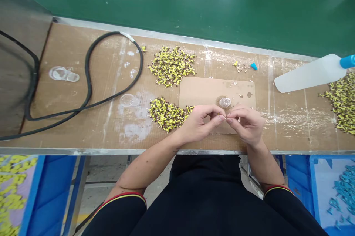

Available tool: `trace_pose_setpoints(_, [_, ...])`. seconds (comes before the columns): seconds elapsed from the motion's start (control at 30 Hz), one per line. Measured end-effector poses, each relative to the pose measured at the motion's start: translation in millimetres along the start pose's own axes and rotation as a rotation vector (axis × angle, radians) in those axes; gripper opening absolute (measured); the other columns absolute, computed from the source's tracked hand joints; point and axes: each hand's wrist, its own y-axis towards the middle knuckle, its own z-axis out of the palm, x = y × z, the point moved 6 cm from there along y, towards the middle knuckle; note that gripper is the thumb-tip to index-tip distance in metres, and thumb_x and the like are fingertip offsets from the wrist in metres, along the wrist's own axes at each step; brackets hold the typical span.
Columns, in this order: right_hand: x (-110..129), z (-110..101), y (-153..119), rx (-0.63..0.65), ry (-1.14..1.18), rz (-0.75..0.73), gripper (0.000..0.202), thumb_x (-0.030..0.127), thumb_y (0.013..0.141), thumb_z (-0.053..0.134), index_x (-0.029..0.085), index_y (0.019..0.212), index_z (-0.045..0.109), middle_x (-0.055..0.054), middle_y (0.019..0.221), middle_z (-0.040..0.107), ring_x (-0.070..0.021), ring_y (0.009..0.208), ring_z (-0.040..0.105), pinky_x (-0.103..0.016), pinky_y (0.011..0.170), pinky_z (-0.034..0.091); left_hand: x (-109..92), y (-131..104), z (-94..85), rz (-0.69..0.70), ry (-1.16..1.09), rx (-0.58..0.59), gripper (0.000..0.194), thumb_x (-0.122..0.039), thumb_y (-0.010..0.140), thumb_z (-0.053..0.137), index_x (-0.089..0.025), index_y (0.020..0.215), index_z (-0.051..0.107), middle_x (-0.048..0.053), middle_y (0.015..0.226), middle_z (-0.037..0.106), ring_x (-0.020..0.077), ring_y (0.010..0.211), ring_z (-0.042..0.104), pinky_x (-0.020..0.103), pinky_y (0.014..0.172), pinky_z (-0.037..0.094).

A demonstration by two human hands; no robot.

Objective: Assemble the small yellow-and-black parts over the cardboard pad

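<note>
My left hand [204, 120] and my right hand [246, 122] meet fingertip to fingertip over a cardboard sheet [199, 90]. Both are closed in a pinch on a tiny pale piece [226, 118], too small to name. Just beyond the fingers stands a small clear plastic cup [224, 102] on a wet patch of the sheet. Close to my left wrist lies a pile of small yellow and dark figures [168, 114], partly hidden behind the hand. A second pile of the same figures [172, 64] is farther back.
A black cable [88, 69] loops across the left side, near clear plastic cups [63, 74]. Tiny pale pieces [242, 68] and a blue cap [253, 66] lie at the back. A white bottle [310, 73] lies right, beside more figures [345, 103]. Blue crates [52, 191] stand below the table edge.
</note>
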Motion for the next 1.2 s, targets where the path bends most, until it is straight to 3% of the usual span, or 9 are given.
trace_pose_setpoints(0.33, [-0.2, 1.6, -0.8, 0.008, -0.077, -0.016, 0.005, 0.029, 0.093, 0.07, 0.028, 0.088, 0.073, -0.001, 0.074, 0.074, -0.0186, 0.066, 0.065, -0.037, 0.062, 0.054, -0.3, 0.4, 0.2, -0.014, 0.038, 0.007, 0.021, -0.031, 0.099, 0.059, -0.017, 0.085, 0.066, 0.001, 0.074, 0.068, 0.0098, 0.063, 0.056, 0.022, 0.062, 0.046])
trace_pose_setpoints(0.5, [0.1, 1.8, 0.4, 0.019, -0.036, -0.002, 0.006, 0.023, 0.092, 0.071, 0.028, 0.09, 0.074, -0.001, 0.076, 0.074, -0.0174, 0.067, 0.064, -0.035, 0.062, 0.052, -6.3, 0.0, -1.7, 0.082, 0.161, -0.048, 0.015, -0.023, 0.098, 0.059, -0.017, 0.085, 0.066, 0.0, 0.075, 0.07, 0.0093, 0.063, 0.058, 0.021, 0.065, 0.047])
trace_pose_setpoints(0.7, [-3.6, 2.2, 0.4, 0.044, -0.045, 0.064, 0.007, 0.027, 0.094, 0.068, 0.027, 0.089, 0.072, -0.001, 0.074, 0.073, -0.0176, 0.068, 0.065, -0.035, 0.062, 0.053, -9.4, -3.2, -0.6, 0.165, 0.341, -0.109, 0.012, -0.021, 0.097, 0.061, -0.019, 0.086, 0.067, 0.001, 0.077, 0.072, 0.0095, 0.064, 0.062, 0.022, 0.066, 0.049])
trace_pose_setpoints(1.0, [-19.9, -21.7, 7.4, -0.067, -0.195, 0.159, 0.007, 0.025, 0.093, 0.07, 0.025, 0.087, 0.075, 0.0, 0.072, 0.068, -0.0143, 0.061, 0.054, -0.031, 0.055, 0.043, -9.3, -2.9, -13.6, 0.181, 0.358, -0.219, 0.011, -0.018, 0.099, 0.058, -0.018, 0.101, 0.068, 0.001, 0.085, 0.074, 0.0105, 0.072, 0.065, 0.023, 0.069, 0.051])
trace_pose_setpoints(1.2, [-41.5, -24.1, 8.8, -0.04, -0.277, 0.306, 0.012, 0.029, 0.092, 0.069, 0.023, 0.084, 0.076, -0.001, 0.072, 0.066, -0.0143, 0.061, 0.052, -0.03, 0.057, 0.044, -1.7, -3.8, -20.1, 0.139, 0.294, -0.295, 0.025, -0.018, 0.098, 0.057, -0.02, 0.122, 0.061, -0.003, 0.082, 0.062, 0.0088, 0.07, 0.06, 0.021, 0.069, 0.049])
